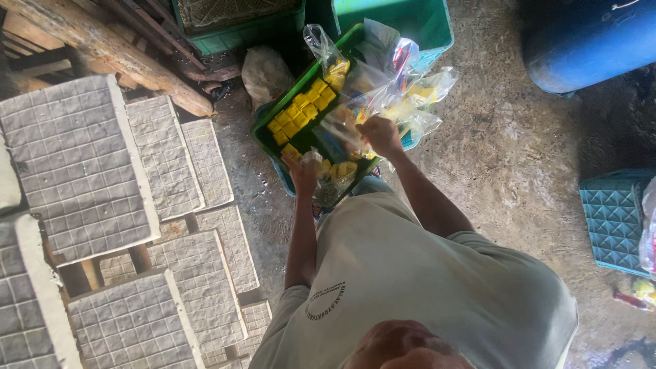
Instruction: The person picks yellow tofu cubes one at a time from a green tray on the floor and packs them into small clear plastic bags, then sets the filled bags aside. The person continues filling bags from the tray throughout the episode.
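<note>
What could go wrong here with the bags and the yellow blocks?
The left hand and right hand work over a green tray of yellow blocks. Blocks may slip from the thin plastic bag onto the dirty floor. The loose bags piled at the tray's edge could slide off.

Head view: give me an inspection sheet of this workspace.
Surface: rough concrete floor, stained.
Job's things: green tray of yellow blocks; clear plastic bags piled on it.
Clutter: scored white slabs on wooden racks; wooden beam.
Hands: left hand holds a yellow block at a bag; right hand grips a clear bag.
Cables: nothing seen.
Surroundings: blue barrel, green crates, teal crate.
</note>
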`<action>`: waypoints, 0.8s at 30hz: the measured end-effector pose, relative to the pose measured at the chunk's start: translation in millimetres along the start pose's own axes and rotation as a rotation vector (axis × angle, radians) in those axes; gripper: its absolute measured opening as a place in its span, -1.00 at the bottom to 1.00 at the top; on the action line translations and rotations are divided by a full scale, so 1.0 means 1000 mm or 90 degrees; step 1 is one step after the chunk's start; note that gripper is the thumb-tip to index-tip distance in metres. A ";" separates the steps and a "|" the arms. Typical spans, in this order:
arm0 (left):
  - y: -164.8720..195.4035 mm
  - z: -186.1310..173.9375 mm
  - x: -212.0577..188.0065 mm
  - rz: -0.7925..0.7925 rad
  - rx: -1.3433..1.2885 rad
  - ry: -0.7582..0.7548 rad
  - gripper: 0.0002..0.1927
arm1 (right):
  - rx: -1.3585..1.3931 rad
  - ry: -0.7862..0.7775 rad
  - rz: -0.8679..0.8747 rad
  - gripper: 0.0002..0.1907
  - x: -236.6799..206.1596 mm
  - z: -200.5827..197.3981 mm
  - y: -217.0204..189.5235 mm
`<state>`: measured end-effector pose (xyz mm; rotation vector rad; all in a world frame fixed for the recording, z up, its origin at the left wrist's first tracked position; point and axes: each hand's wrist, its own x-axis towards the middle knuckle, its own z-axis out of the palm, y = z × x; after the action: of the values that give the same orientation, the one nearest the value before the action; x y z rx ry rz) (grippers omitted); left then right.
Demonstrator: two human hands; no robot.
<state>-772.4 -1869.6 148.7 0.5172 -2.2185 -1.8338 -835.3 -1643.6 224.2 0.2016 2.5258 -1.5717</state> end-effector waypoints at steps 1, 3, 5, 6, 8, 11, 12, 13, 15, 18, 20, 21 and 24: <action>0.002 0.002 -0.003 -0.005 -0.065 -0.082 -0.28 | 0.021 -0.037 0.082 -0.74 -0.004 0.008 -0.001; 0.006 0.007 -0.008 -0.020 -0.192 -0.250 -0.58 | 0.010 -0.046 -0.111 -0.82 -0.015 0.027 -0.003; 0.009 0.009 -0.010 -0.051 0.010 -0.275 -0.53 | 0.011 -0.111 -0.157 -0.84 -0.025 0.042 -0.004; 0.010 0.008 -0.010 -0.066 0.112 -0.284 -0.48 | 0.019 -0.168 -0.108 -0.83 -0.028 0.047 -0.004; 0.010 0.006 -0.010 -0.140 -0.030 -0.276 -0.58 | -0.033 -0.239 -0.080 -0.68 -0.028 0.053 -0.005; 0.006 0.000 -0.009 -0.011 -0.023 -0.177 -0.66 | -0.127 -0.216 -0.125 -0.51 -0.024 0.057 -0.006; 0.003 -0.003 -0.009 0.070 0.015 -0.130 -0.69 | -0.103 -0.171 -0.123 -0.61 -0.025 0.059 -0.006; 0.001 -0.006 -0.009 0.103 0.049 -0.070 -0.73 | -0.082 -0.125 -0.123 -0.70 -0.027 0.063 -0.006; -0.005 -0.012 -0.007 0.173 0.115 0.061 -0.80 | -0.038 -0.029 -0.149 -0.80 -0.038 0.076 -0.004; -0.012 -0.023 -0.001 -0.085 0.150 0.246 -0.77 | -0.074 -0.027 -0.295 -0.92 -0.060 0.097 -0.002; -0.020 -0.031 -0.001 0.049 0.223 0.322 -0.83 | -0.099 -0.039 -0.341 -0.91 -0.058 0.108 -0.001; -0.025 -0.035 -0.003 0.110 0.265 0.360 -0.81 | -0.093 -0.040 -0.318 -0.90 -0.050 0.111 0.000; -0.046 -0.047 -0.024 -0.252 -0.652 -0.177 -0.70 | -0.295 0.125 -0.284 -0.89 -0.006 0.109 -0.004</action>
<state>-726.5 -1910.3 114.2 0.4992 -1.0151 -3.0147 -823.6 -1743.6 181.6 -0.2992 3.1669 -1.0618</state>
